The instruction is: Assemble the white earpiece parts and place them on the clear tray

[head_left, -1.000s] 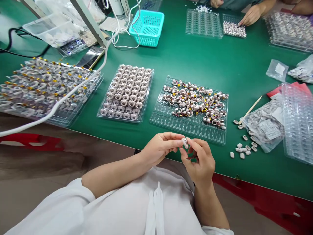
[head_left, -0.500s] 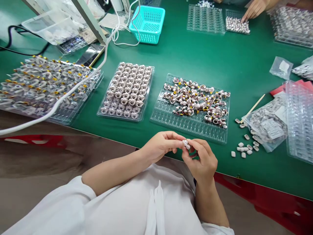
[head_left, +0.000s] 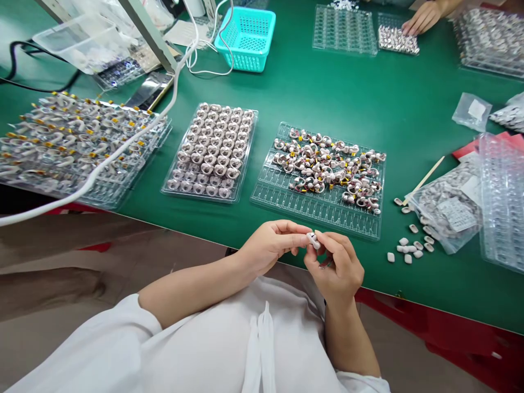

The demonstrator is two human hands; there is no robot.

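My left hand (head_left: 268, 244) and my right hand (head_left: 338, 267) meet at the near edge of the green table (head_left: 347, 93), both pinching one small white plastic part (head_left: 313, 240) between fingertips. Just beyond them lies a clear tray (head_left: 286, 199) heaped with loose pinkish shell pieces with wires (head_left: 327, 166). To its left a second clear tray (head_left: 209, 152) holds neat rows of the same pinkish shells. Several small white caps (head_left: 409, 248) lie loose on the table to the right of my right hand.
A stack of filled trays (head_left: 77, 144) sits far left under a white cable (head_left: 123, 153). A teal basket (head_left: 245, 38) stands at the back. Bags of parts (head_left: 446, 210) and empty clear trays (head_left: 501, 202) lie at right. Another person's hand (head_left: 421, 19) rests on a far tray.
My hands have stayed together on the white part, the fingers shifting slightly around it. The other person's hand at the far tray has moved a little.
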